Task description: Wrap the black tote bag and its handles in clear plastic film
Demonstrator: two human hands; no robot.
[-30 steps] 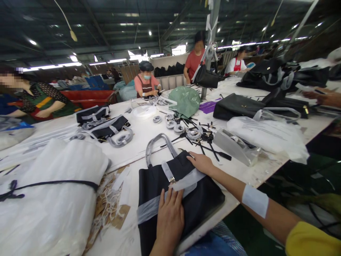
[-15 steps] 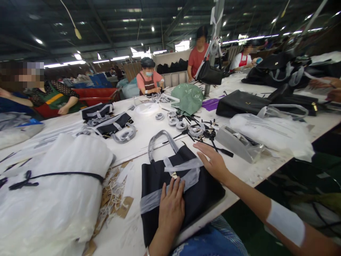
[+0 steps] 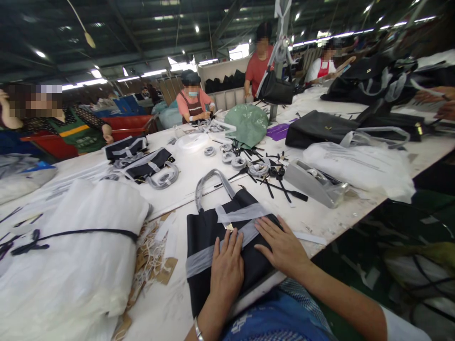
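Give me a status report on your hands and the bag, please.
Left hand flat on black handbag, fingertips by gold clasp. Right hand flat on it too. Handbag lying on table. Grey tape dispenser beyond, touching neither hand.

Left: white bundle (image 3: 78, 260) is blocking; cardboard (image 3: 169, 271) and string (image 3: 142, 258) are cluttering the gap to the black handbag (image 3: 199, 232). Ahead: table (image 3: 186, 173) is offering a lane between the bag's handle (image 3: 199, 192) and the small black bags (image 3: 142, 168). Ahead-right: black straps (image 3: 280, 182) and tape dispenser (image 3: 309, 182) are obstructing; a pocket is opening between dispenser and handbag. Left hand (image 3: 227, 265) and right hand (image 3: 282, 244) are occupying the handbag's near side.
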